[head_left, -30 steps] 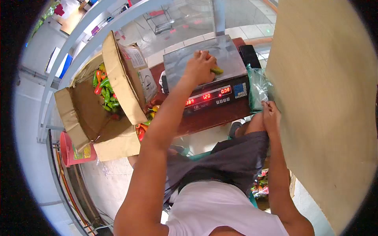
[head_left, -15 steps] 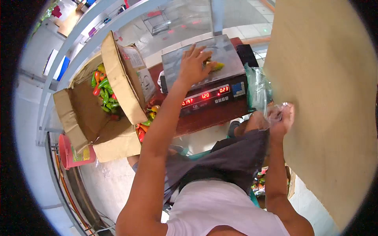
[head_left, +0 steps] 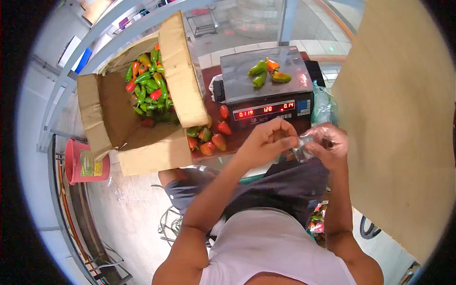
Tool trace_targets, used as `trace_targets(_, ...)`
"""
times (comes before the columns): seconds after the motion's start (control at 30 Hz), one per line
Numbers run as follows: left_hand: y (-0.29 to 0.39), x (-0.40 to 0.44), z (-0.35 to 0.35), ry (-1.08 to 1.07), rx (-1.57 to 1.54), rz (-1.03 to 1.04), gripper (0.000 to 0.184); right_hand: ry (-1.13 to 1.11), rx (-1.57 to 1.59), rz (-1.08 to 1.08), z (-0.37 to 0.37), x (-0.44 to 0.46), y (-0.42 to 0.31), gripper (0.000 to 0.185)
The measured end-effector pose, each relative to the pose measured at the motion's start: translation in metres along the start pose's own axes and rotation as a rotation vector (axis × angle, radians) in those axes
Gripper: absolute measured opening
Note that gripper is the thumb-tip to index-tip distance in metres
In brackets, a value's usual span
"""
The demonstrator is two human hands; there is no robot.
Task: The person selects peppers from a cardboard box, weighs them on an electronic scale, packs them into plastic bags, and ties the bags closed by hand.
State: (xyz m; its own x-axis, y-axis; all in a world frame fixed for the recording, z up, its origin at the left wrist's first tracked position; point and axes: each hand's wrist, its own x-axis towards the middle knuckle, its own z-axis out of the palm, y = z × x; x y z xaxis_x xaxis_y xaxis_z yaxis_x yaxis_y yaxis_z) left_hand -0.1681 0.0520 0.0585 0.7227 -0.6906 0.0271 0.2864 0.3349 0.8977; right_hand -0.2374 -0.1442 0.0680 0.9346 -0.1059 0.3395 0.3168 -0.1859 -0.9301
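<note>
My left hand [head_left: 271, 141] pinches one edge of a clear plastic bag [head_left: 302, 150] in front of the scale. Around the other side of the bag, the fingers of my right hand [head_left: 328, 144] are closed. Several green, yellowish and orange peppers [head_left: 259, 68] lie on the metal plate of the scale [head_left: 232, 88], whose red digits are lit. Beside the scale, several red and green peppers [head_left: 219, 141] rest on the brown table [head_left: 236, 142]. A cardboard box [head_left: 111, 114] at the left holds many green, red and orange peppers [head_left: 151, 85].
More plastic bags [head_left: 323, 105] hang at the scale's right side. A large tan board [head_left: 394, 118] stands close to my right arm. A pink bucket [head_left: 88, 161] is at the lower left. Packed peppers [head_left: 318, 219] sit low by my right side. Metal rails run behind the box.
My left hand has left the scale plate and come down to the plastic bag at my right hand, uncovering the peppers there. The view has shifted, and the display reading has changed.
</note>
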Motion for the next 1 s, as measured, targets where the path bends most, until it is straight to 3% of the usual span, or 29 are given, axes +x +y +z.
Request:
trace_targets(0.1, -0.003, -0.027, -0.008, -0.118, 0.261, -0.195, 0.008, -0.057, -0.16, 0.019, 0.01, 0.0, -0.006, 0.008)
trace_targets(0.13, -0.008, -0.034, -0.012, -0.121, 0.464, -0.105, 0.009, -0.078, -0.197, 0.037, 0.011, 0.0, -0.007, 0.008)
trace_targets(0.2, -0.011, -0.045, -0.011, 0.06, 0.529, 0.164, 0.011, -0.121, -0.234, 0.076, 0.017, 0.002, -0.017, 0.011)
trace_targets(0.27, -0.011, -0.052, -0.012, 0.101, 0.424, 0.177, 0.014, -0.121, -0.303, 0.012, 0.024, 0.002, -0.022, 0.011)
trace_targets(0.33, -0.011, -0.059, -0.015, 0.012, 0.149, -0.057, 0.018, -0.131, -0.353, -0.023, 0.028, 0.003, -0.023, 0.01)
trace_targets(0.43, -0.014, -0.068, -0.024, 0.032, 0.392, -0.187, 0.018, -0.167, -0.415, -0.012, 0.029, 0.003, -0.018, 0.008)
trace_targets(0.53, -0.021, -0.069, -0.015, 0.167, 0.216, 0.011, 0.013, -0.195, -0.437, 0.006, 0.027, 0.003, -0.019, 0.007)
trace_targets(0.63, -0.007, -0.075, -0.021, 0.116, 0.476, -0.059, 0.012, -0.168, -0.36, -0.037, 0.03, 0.005, -0.021, 0.008)
trace_targets(0.73, 0.001, -0.077, -0.015, 0.124, 0.297, -0.22, 0.01, -0.18, -0.358, -0.053, 0.032, 0.009, -0.022, 0.009)
trace_targets(0.83, -0.01, -0.081, -0.016, 0.1, 0.291, -0.081, 0.014, -0.203, -0.381, -0.06, 0.033, 0.008, -0.024, 0.011)
trace_targets(0.93, -0.008, -0.084, -0.018, 0.101, 0.637, -0.068, 0.013, -0.222, -0.478, -0.034, 0.034, 0.007, -0.023, 0.011)
trace_targets(1.0, -0.007, -0.084, -0.014, 0.077, 0.438, 0.003, 0.015, -0.238, -0.521, -0.013, 0.033, 0.007, -0.02, 0.011)
